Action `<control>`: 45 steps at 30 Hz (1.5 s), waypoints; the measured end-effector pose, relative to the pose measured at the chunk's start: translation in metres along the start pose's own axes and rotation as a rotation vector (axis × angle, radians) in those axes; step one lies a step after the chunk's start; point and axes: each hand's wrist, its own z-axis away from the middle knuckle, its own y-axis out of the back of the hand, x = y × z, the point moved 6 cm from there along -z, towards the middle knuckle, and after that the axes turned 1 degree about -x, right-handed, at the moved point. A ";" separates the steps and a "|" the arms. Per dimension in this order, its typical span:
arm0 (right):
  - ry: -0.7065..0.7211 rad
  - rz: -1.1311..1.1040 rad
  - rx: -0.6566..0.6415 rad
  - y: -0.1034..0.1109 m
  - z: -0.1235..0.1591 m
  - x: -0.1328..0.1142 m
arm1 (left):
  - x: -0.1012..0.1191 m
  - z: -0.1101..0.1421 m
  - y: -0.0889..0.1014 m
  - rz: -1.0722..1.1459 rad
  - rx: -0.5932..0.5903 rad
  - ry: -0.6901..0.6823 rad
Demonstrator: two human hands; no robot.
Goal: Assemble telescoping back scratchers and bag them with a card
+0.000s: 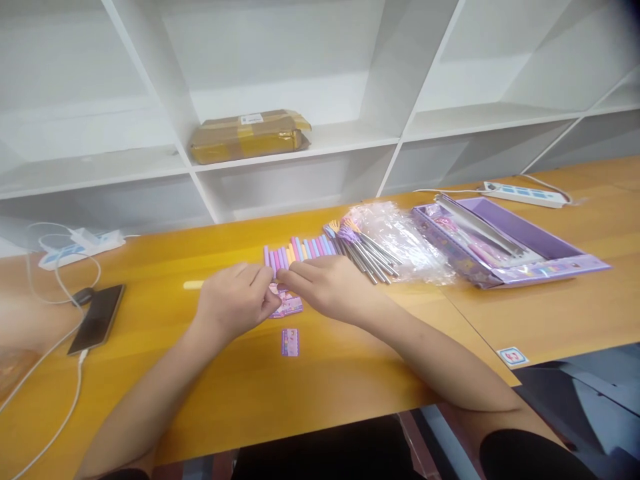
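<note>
My left hand (pixel 235 297) and my right hand (pixel 327 287) meet over the wooden table (pixel 350 373), fingers pinched together on a small pink and purple sticker sheet (pixel 289 305). Just behind my fingers lies a row of several pastel pens (pixel 303 250). A small purple sticker card (pixel 290 342) lies on the table just in front of my hands. A pale yellow stick (pixel 193 285) lies to the left of my left hand.
Metal-stemmed pens (pixel 367 257) and crumpled clear plastic wrap (pixel 400 237) lie to the right, then an open purple stationery box (pixel 505 243). A phone (pixel 97 317) on a white cable and power strips (pixel 80 243) (pixel 525 193) sit at the sides. A brown parcel (pixel 250 135) rests on the white shelves.
</note>
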 end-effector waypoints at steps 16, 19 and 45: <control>-0.039 0.195 0.267 0.045 0.006 0.042 | -0.087 0.018 0.008 -0.143 0.003 0.274; -0.029 0.208 0.253 0.038 0.006 0.044 | -0.089 0.016 0.000 -0.107 -0.060 0.347; -0.530 0.605 0.403 0.084 0.127 0.232 | -0.229 0.073 0.017 -0.371 -0.093 0.592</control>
